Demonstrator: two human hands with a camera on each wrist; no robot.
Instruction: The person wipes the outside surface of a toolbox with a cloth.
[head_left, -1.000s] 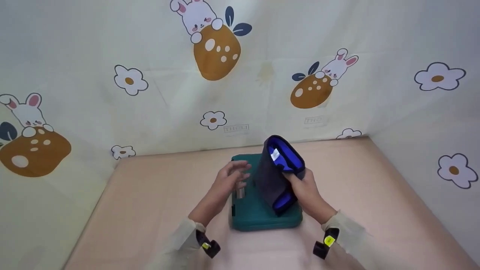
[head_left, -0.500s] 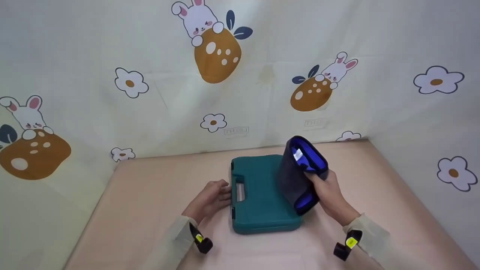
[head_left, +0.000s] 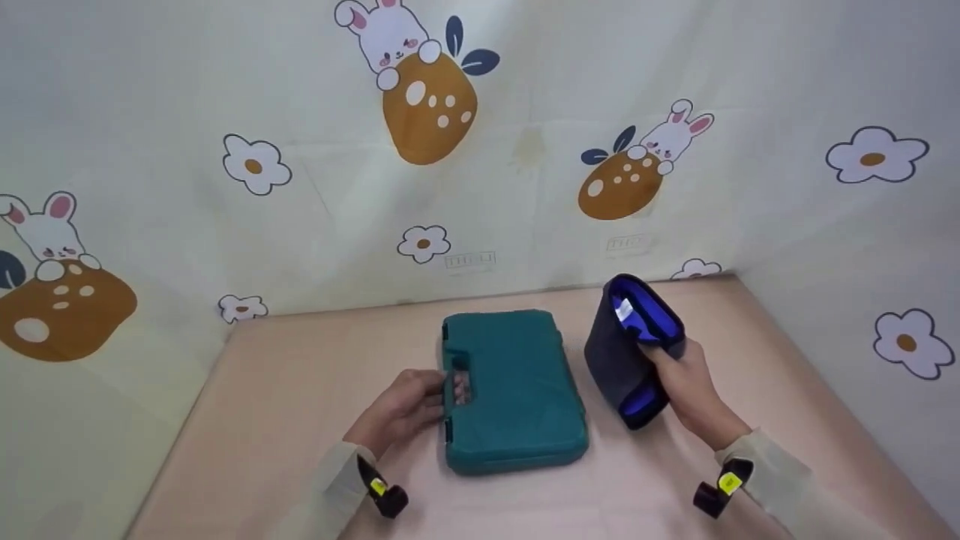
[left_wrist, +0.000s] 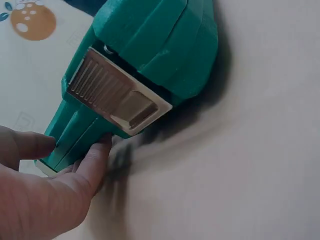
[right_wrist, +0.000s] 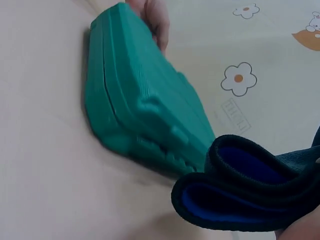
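Note:
A green plastic carrying case [head_left: 517, 382] lies on the table with its handle side to the left. My left hand [head_left: 401, 409] grips the case's handle, with fingertips showing through the handle opening. Close up in the left wrist view are the case's ribbed metal-coloured latch [left_wrist: 120, 92] and my thumb on the handle. Whether the handle side is raised off the table I cannot tell. To the right of the case, my right hand [head_left: 690, 375] holds a folded dark cloth piece [head_left: 611, 360] with bright blue lining and a white tag, apart from the case.
The table [head_left: 315, 375] has a pale pinkish cover. Behind it and along its right side hangs a pale curtain [head_left: 525, 202] printed with rabbits, brown fruit and flowers. A black strap with a yellow tag sits on each wrist.
The right hand has carried the folded cloth rightward, off from above the case. My left hand has dropped to the case's handle and taken hold, and the case has shifted slightly left.

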